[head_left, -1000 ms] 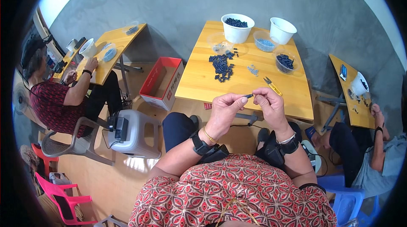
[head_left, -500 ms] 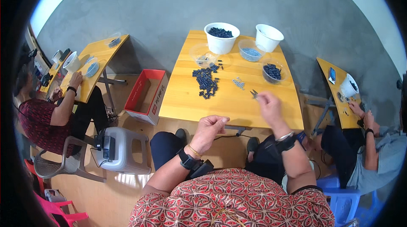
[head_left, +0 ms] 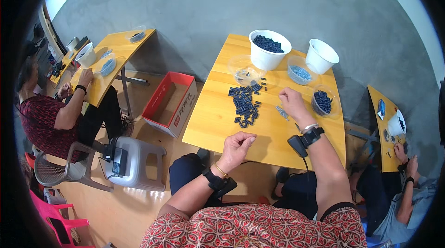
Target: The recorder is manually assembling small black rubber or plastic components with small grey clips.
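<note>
My left hand (head_left: pixel 235 150) is at the table's near edge, thumb and fingers pinched together; anything between them is too small to make out. Over the table's right half, my right hand (head_left: pixel 293 104) has its fingers closed together, and what they hold is hidden. Right beside it lies a small pile of silvery metal pieces (head_left: pixel 282 113). Left of that, a heap of small dark blue-black plastic blocks (head_left: pixel 244 104) covers part of the wooden table (head_left: pixel 208 123). A clear bowl of dark blocks (head_left: pixel 323 101) stands right of my right hand.
At the table's back stand a white bucket (head_left: pixel 270 58) full of dark blocks, another white bucket (head_left: pixel 323 57), a clear tub of silvery pieces (head_left: pixel 300 73) and a shallow clear dish (head_left: pixel 245 73). A red-and-white box (head_left: pixel 171 104) sits on the floor. People work at side tables.
The view has shifted, so the table appears further right. My right hand has come over beside the silvery pieces. The dark pointed tool at its fingertips no longer shows there. My left hand stays pinched.
</note>
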Demonstrator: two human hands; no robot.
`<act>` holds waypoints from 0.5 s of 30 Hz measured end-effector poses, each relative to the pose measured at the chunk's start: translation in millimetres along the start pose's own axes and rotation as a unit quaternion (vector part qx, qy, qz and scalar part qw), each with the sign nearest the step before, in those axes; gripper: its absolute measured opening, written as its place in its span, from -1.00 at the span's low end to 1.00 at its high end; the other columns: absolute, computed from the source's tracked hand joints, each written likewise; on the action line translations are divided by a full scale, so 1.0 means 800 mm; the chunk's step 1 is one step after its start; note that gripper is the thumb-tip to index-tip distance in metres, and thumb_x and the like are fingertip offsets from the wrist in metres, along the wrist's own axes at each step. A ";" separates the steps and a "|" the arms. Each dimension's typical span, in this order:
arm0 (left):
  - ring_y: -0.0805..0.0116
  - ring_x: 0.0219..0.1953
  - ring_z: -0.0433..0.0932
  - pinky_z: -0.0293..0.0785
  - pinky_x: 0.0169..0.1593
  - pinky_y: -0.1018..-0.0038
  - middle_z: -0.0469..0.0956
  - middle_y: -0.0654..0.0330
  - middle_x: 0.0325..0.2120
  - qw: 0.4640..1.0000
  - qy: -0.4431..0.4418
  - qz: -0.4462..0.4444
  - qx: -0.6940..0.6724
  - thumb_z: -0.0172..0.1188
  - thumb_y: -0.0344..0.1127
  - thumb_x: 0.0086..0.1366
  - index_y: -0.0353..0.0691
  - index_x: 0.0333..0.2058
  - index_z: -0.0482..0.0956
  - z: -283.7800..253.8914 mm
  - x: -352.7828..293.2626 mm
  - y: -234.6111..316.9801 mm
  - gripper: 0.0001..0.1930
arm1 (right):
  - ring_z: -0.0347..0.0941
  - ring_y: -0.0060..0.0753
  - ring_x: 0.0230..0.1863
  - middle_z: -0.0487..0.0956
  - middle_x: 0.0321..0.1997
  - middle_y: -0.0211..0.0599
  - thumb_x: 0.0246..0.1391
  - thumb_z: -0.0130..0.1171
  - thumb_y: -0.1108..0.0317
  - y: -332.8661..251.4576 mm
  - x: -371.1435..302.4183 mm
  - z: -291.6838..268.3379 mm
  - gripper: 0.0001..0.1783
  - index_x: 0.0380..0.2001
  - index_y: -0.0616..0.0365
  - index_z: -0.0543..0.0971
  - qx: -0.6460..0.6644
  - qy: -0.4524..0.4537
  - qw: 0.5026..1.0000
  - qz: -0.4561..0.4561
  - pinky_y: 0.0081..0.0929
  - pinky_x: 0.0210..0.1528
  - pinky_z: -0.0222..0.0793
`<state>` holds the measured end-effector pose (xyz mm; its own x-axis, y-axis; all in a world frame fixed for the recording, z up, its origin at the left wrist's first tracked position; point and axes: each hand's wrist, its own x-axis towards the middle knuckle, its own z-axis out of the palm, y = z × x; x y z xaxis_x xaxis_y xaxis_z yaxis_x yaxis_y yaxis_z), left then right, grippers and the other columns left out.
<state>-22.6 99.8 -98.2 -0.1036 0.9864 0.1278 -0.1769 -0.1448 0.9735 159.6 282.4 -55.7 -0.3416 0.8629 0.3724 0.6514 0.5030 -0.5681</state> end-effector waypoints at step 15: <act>0.50 -0.54 0.35 0.28 -0.42 0.62 0.43 0.23 -0.59 0.991 -0.070 0.074 0.084 0.11 -0.47 0.16 -0.31 -0.33 0.56 -0.019 0.001 0.012 -0.89 | 0.09 0.02 0.21 0.22 0.16 0.10 0.00 -0.10 0.52 0.016 0.093 0.075 -0.47 0.10 0.33 0.15 -0.095 -0.202 0.974 -0.049 -0.32 0.26 0.00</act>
<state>-39.1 97.8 -91.7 0.0220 0.9581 0.2857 -0.0039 -0.2857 0.9583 101.8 355.7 -79.5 -0.6210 0.7799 0.0776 0.7034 0.5983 -0.3839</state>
